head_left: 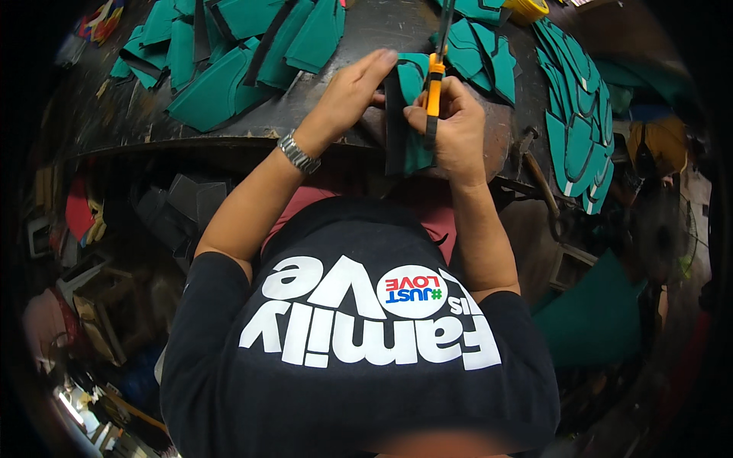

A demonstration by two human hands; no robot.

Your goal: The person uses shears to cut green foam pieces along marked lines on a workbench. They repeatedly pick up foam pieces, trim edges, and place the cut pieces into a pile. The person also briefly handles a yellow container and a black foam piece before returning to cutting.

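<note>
A green sheet piece (418, 156) with a black strip (395, 126) along its left side lies at the table's front edge. My left hand (350, 90), below a metal wristwatch, rests at the left of this piece. Its fingers are stretched out together, the tips by the strip's upper end; the thumb is partly hidden. In my right hand (458, 130) is a tool with an orange-and-black handle (434, 95), closed between thumb and fingers. A long narrow metal part points away from me, over the piece. Whether the tool is scissors or a knife is unclear.
Loose green cut pieces (263, 57) with dark edges cover the far left. More green pieces (481, 57) lie beyond my right hand, and a layered stack (579, 114) hangs over the right edge. A hammer (538, 172) lies near that edge. A yellow roll (527, 9) sits at the back.
</note>
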